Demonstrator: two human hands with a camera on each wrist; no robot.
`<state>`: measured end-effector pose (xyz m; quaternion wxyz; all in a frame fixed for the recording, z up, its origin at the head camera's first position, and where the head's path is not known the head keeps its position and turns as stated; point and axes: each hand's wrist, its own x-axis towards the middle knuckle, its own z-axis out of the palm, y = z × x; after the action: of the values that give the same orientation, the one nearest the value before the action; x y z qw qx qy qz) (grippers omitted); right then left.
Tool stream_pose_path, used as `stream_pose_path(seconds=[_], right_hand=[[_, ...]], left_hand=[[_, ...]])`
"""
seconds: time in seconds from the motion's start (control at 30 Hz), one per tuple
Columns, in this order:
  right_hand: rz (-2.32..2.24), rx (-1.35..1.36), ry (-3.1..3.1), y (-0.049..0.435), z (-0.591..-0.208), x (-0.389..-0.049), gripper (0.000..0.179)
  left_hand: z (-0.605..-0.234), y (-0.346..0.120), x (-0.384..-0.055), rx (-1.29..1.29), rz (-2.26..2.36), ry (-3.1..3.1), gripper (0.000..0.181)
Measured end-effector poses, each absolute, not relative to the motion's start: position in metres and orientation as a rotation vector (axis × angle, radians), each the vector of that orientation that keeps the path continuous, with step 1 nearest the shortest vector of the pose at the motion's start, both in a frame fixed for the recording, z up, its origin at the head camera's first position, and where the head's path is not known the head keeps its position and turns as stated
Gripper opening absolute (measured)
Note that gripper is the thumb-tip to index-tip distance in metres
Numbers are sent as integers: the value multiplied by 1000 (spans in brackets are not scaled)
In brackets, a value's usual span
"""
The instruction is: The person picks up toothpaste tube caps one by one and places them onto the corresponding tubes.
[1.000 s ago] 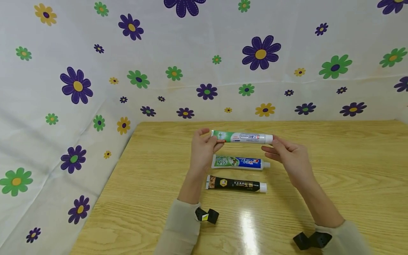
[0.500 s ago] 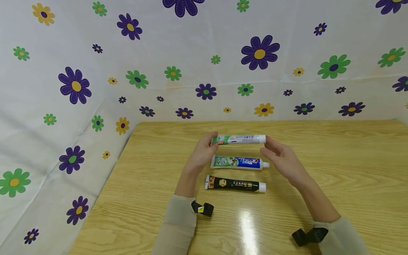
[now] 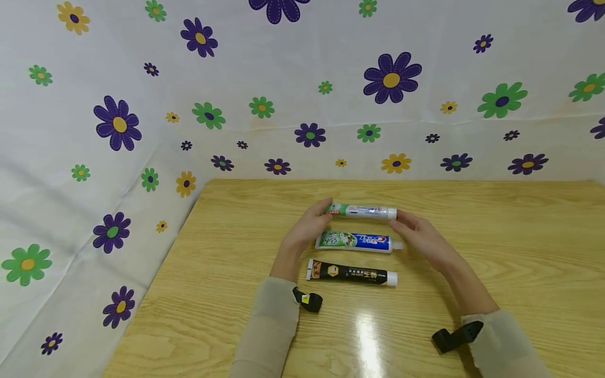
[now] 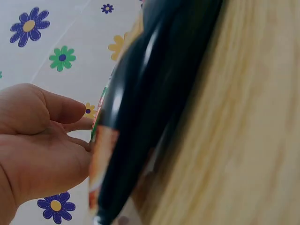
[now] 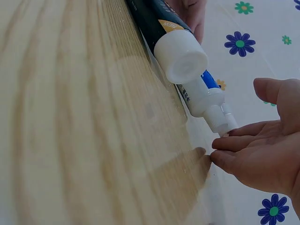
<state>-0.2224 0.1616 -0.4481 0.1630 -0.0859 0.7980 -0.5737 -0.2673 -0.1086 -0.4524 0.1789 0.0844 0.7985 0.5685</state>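
Note:
A white and green toothpaste tube [image 3: 366, 211] lies crosswise at the back of the row, white cap to the right. My left hand [image 3: 308, 227] pinches its flat green end between thumb and fingers. At the other end, my right hand [image 3: 425, 241] touches the cap with extended fingertips; in the right wrist view its thumb [image 5: 269, 90] stands apart from them. Just nearer lies a blue and green toothpaste tube [image 3: 359, 241], and nearest is a black toothpaste tube [image 3: 354, 272] with a white cap [image 5: 182, 57]. All three lie roughly parallel, caps to the right.
The tubes are on a light wooden table [image 3: 212, 262]. Its back edge meets a white cloth [image 3: 331, 58] printed with flowers, which also hangs along the left side. A small black camera [image 3: 312, 302] is strapped at the left wrist, another [image 3: 456, 337] at the right.
The white and green tube has come down toward the table behind the other two, both hands lowering with it. The right hand has loosened from the cap. The other two tubes stay put.

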Motion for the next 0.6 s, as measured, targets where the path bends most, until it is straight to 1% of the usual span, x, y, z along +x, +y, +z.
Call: stream_pose_path(seconds=[0.23, 0.6], right_hand=[[-1580, -204, 2262, 163, -453, -229, 76], [-1569, -197, 2262, 162, -461, -232, 70]], left_hand=[[-456, -111, -273, 265, 1568, 2272, 56], [-463, -123, -272, 222, 1603, 2262, 58]])
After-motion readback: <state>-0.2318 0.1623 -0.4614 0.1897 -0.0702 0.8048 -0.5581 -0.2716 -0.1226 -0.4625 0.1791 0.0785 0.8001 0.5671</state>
